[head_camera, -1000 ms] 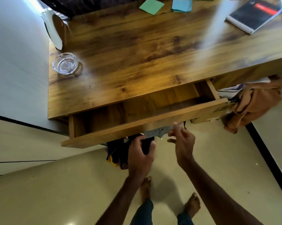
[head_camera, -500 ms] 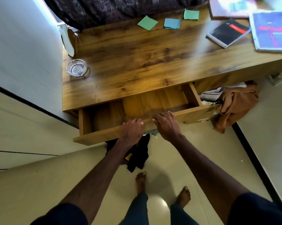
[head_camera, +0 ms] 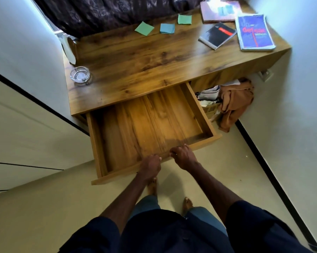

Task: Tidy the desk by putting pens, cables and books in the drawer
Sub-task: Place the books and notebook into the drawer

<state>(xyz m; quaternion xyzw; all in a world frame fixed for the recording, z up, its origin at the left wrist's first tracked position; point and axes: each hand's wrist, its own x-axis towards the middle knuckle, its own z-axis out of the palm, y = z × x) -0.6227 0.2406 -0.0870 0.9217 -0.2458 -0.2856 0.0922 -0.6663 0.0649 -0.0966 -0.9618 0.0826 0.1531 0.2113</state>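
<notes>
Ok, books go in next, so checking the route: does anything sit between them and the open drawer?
Nothing visible does. The drawer is pulled out, its floor bare, and the desk between it and the books is bare wood. The left hand and right hand grip the drawer's front edge.

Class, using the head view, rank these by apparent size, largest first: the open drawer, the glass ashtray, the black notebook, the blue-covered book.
1. open drawer, by far
2. blue-covered book
3. black notebook, somewhat smaller than the book beside it
4. glass ashtray
</notes>
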